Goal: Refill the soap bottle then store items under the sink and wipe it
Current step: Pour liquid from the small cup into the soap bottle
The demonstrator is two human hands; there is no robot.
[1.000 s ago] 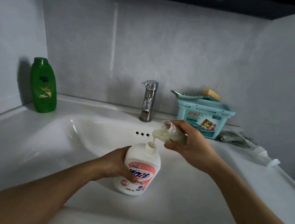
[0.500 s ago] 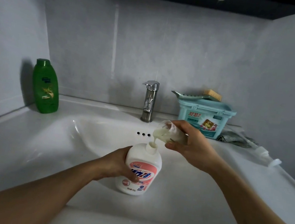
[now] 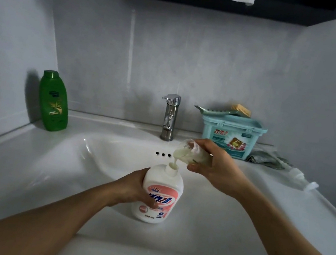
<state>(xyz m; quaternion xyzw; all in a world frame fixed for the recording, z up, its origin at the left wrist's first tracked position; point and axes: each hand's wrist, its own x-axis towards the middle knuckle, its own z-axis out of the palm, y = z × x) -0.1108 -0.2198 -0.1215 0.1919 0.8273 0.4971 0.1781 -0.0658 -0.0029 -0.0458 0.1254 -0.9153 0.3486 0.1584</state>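
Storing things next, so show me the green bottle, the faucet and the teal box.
green bottle (image 3: 54, 105), head view, front label.
faucet (image 3: 168, 123), head view, upright stem.
teal box (image 3: 232, 139), head view, front wall.

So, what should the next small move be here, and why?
Probably tip the clear cup slightly steeper with the right hand. Creamy soap pools at its lip and runs in a thin stream into the open neck of the soap bottle, which the left hand grips upright in the sink. There is soap left in the cup, so the refill looks unfinished.
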